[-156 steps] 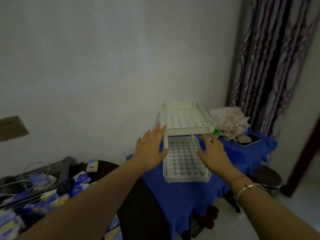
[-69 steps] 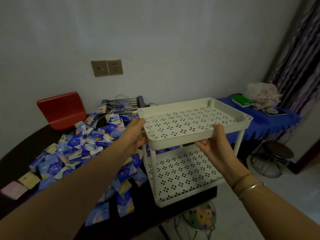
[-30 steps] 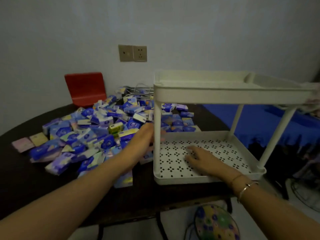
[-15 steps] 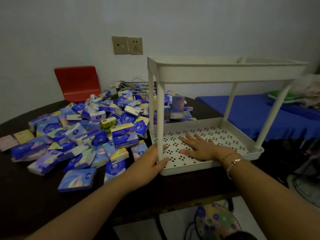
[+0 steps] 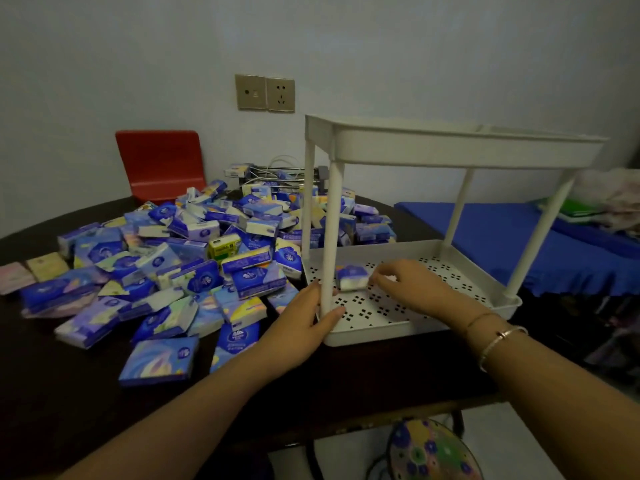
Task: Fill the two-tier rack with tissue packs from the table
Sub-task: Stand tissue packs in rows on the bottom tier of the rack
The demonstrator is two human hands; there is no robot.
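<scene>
The white two-tier rack [image 5: 450, 147] stands on the dark table [image 5: 62, 393], near its right front edge. A heap of blue and purple tissue packs [image 5: 180, 271] covers the table to the rack's left. My left hand [image 5: 304, 327] grips the rack's front left post at its base. My right hand [image 5: 408, 285] reaches into the lower tier and pinches one blue and white tissue pack [image 5: 351, 277] just above the perforated floor near the left side. Apart from that pack, the lower tier looks bare. The upper tier's inside is hidden by its rim.
A red chair back [image 5: 159, 164] stands behind the table at the wall. A wire rack [image 5: 277, 173] lies behind the heap. A blue-covered table [image 5: 519, 237] is to the right, and a patterned stool [image 5: 433, 452] stands below the table's front edge.
The rack was carried from the blue table and set on the dark table. In the last half second my right hand, then flat on the lower tier, came to hold a tissue pack.
</scene>
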